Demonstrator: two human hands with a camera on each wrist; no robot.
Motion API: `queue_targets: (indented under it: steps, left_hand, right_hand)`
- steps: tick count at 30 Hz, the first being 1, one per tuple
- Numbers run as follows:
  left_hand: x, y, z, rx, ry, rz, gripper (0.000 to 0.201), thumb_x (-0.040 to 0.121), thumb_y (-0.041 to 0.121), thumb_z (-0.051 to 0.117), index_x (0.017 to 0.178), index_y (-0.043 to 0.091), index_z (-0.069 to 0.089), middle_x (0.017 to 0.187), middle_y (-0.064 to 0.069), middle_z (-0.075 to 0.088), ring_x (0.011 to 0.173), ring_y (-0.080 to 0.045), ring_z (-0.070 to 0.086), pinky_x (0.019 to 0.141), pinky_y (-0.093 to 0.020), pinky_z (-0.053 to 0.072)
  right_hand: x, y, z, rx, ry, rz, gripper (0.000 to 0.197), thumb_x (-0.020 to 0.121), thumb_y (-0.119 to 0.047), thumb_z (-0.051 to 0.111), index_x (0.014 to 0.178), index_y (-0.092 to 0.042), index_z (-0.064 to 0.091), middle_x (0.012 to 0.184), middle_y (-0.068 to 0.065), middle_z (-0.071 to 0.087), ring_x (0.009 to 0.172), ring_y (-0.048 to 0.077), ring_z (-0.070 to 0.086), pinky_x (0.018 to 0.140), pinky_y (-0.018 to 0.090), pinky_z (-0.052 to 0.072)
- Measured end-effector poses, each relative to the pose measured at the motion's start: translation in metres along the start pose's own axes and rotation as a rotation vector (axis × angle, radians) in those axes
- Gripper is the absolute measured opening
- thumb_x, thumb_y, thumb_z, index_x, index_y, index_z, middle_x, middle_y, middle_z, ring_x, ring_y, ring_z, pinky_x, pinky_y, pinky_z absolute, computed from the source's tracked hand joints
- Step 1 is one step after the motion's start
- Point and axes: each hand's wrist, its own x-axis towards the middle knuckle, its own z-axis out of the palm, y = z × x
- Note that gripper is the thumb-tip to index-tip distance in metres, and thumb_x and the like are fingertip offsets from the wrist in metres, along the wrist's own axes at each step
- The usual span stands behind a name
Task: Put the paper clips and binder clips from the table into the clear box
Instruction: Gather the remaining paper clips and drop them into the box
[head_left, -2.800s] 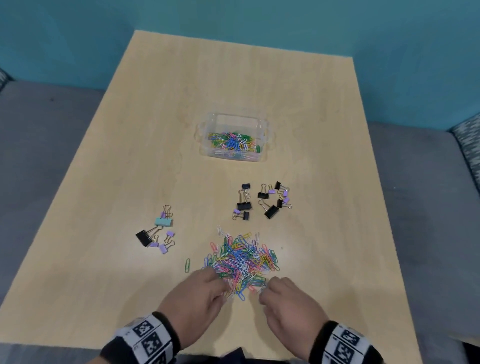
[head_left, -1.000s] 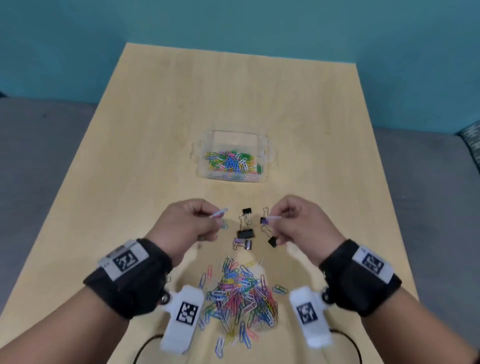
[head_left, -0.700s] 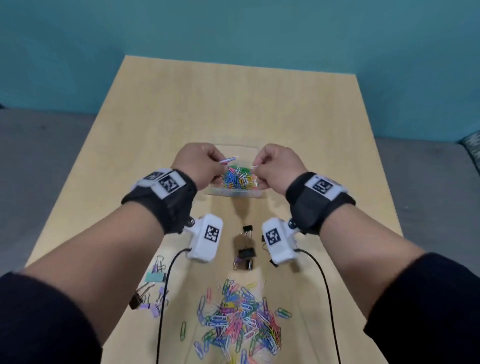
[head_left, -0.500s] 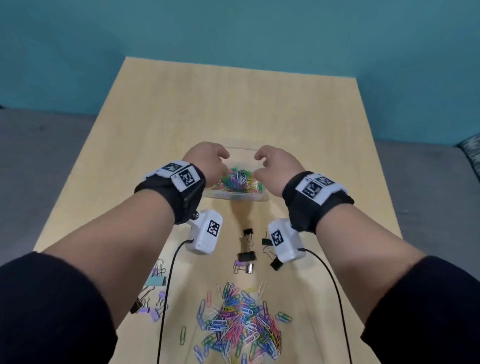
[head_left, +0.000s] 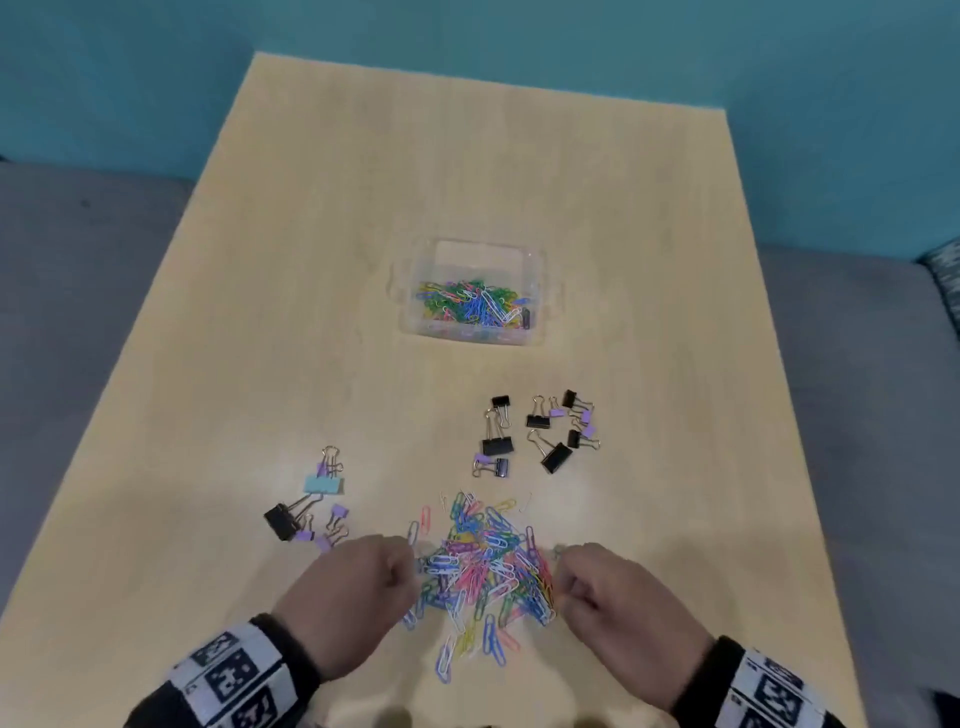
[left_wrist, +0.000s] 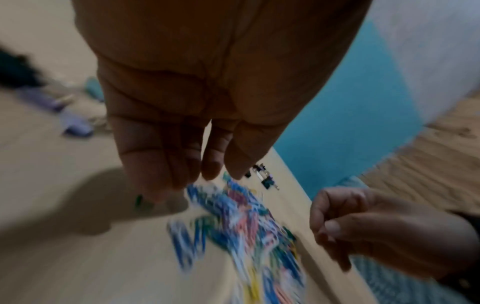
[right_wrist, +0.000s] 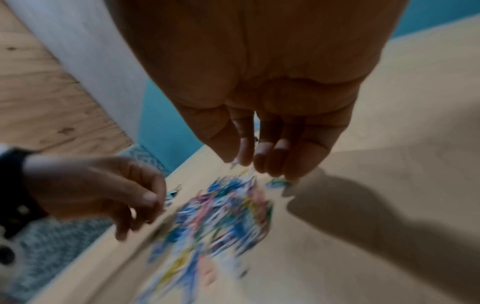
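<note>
A heap of coloured paper clips (head_left: 480, 566) lies near the table's front edge. My left hand (head_left: 405, 566) is at its left side and my right hand (head_left: 569, 577) at its right side. Both have fingers loosely curled down toward the clips. In the blurred left wrist view the left fingertips (left_wrist: 182, 181) hang just above the heap (left_wrist: 233, 226) and hold nothing I can see. In the right wrist view the right fingertips (right_wrist: 270, 164) hover the same way over the heap (right_wrist: 221, 216). The clear box (head_left: 478, 257) stands farther back with paper clips inside.
Several black and purple binder clips (head_left: 545, 434) lie between the heap and the box. A second group (head_left: 311, 504) with a light blue one lies left of the heap. The wooden table (head_left: 311, 260) ends at a teal wall behind; grey floor flanks it.
Both hands carried pinched clips to the box, let them go over it, and have come back to the heap near the front edge, now holding nothing.
</note>
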Motion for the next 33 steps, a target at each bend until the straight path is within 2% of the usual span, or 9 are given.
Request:
queue_targets:
  steps: [3, 5, 10, 13, 16, 19, 22, 26, 33]
  left_hand:
    - [-0.011, -0.005, 0.025, -0.437, -0.25, -0.057, 0.007, 0.078, 0.019, 0.056, 0.072, 0.017, 0.061, 0.064, 0.002, 0.06, 0.06, -0.01, 0.056, 0.061, -0.03, 0.051]
    - [-0.01, 0.0, 0.037, -0.508, -0.28, -0.006, 0.011, 0.073, 0.014, 0.056, 0.071, 0.022, 0.064, 0.064, 0.001, 0.062, 0.06, -0.012, 0.054, 0.059, -0.028, 0.048]
    - [0.001, 0.014, 0.042, -0.636, -0.001, 0.057, 0.007, 0.067, 0.018, 0.056, 0.07, 0.02, 0.062, 0.057, 0.008, 0.058, 0.054, -0.007, 0.048, 0.059, -0.025, 0.04]
    - [0.001, 0.004, 0.034, -0.422, 0.204, 0.076, 0.006, 0.079, 0.024, 0.062, 0.073, 0.024, 0.06, 0.068, 0.01, 0.059, 0.061, -0.007, 0.053, 0.064, -0.028, 0.046]
    - [-0.008, -0.014, 0.029, -0.027, 0.432, 0.081, 0.01, 0.082, 0.028, 0.063, 0.091, 0.025, 0.06, 0.089, 0.007, 0.052, 0.08, -0.016, 0.053, 0.074, -0.035, 0.047]
    - [-0.012, -0.015, 0.04, 0.107, 0.372, 0.08, 0.056, 0.076, 0.039, 0.067, 0.126, 0.026, 0.047, 0.111, 0.002, 0.045, 0.101, -0.022, 0.043, 0.084, -0.034, 0.044]
    - [-0.008, -0.003, 0.057, 0.214, 0.366, 0.153, 0.077, 0.071, 0.043, 0.069, 0.138, 0.028, 0.034, 0.129, 0.0, 0.04, 0.112, -0.022, 0.037, 0.092, -0.032, 0.042]
    - [0.009, 0.01, 0.069, 0.309, 0.416, 0.21, 0.084, 0.064, 0.038, 0.078, 0.137, 0.021, 0.04, 0.13, -0.007, 0.045, 0.111, -0.027, 0.039, 0.088, -0.039, 0.049]
    - [0.03, 0.024, 0.06, 0.359, 0.459, 0.234, 0.042, 0.072, 0.017, 0.069, 0.113, 0.021, 0.058, 0.107, -0.005, 0.052, 0.09, -0.026, 0.046, 0.064, -0.032, 0.048]
  right_hand:
    - [-0.01, -0.016, 0.022, 0.255, -0.294, 0.0, 0.005, 0.082, -0.02, 0.057, 0.082, -0.015, 0.057, 0.07, -0.008, 0.054, 0.063, 0.003, 0.046, 0.064, 0.023, 0.039]
    - [-0.004, -0.022, 0.038, 0.21, -0.379, -0.005, 0.008, 0.083, -0.022, 0.059, 0.087, -0.016, 0.062, 0.073, -0.009, 0.057, 0.066, 0.001, 0.049, 0.067, 0.022, 0.042]
    - [0.018, -0.029, 0.059, 0.343, -0.236, 0.023, 0.007, 0.072, -0.03, 0.06, 0.078, -0.029, 0.061, 0.073, -0.011, 0.066, 0.066, 0.007, 0.055, 0.067, 0.029, 0.046]
    - [0.014, -0.024, 0.046, 0.47, -0.047, 0.059, 0.002, 0.077, -0.02, 0.059, 0.078, -0.021, 0.061, 0.061, -0.017, 0.056, 0.057, 0.004, 0.046, 0.061, 0.025, 0.039]
    - [0.0, 0.0, 0.034, 0.203, 0.247, 0.029, 0.007, 0.083, -0.021, 0.058, 0.088, -0.025, 0.061, 0.08, -0.013, 0.057, 0.073, 0.007, 0.052, 0.068, 0.026, 0.041]
    - [-0.007, 0.008, 0.035, -0.258, 0.291, 0.075, 0.04, 0.083, -0.034, 0.058, 0.122, -0.027, 0.052, 0.112, -0.005, 0.048, 0.102, 0.019, 0.041, 0.087, 0.03, 0.039]
    - [-0.001, -0.005, 0.048, -0.41, 0.24, 0.079, 0.07, 0.08, -0.044, 0.061, 0.141, -0.031, 0.03, 0.126, -0.004, 0.039, 0.11, 0.022, 0.034, 0.092, 0.034, 0.041]
    - [0.017, -0.025, 0.063, -0.495, 0.277, 0.031, 0.068, 0.08, -0.039, 0.062, 0.14, -0.027, 0.032, 0.129, 0.001, 0.042, 0.111, 0.026, 0.038, 0.084, 0.039, 0.047]
    - [0.037, -0.038, 0.057, -0.534, 0.249, 0.002, 0.032, 0.081, -0.01, 0.055, 0.112, -0.016, 0.052, 0.113, 0.009, 0.048, 0.099, 0.03, 0.042, 0.072, 0.038, 0.046]
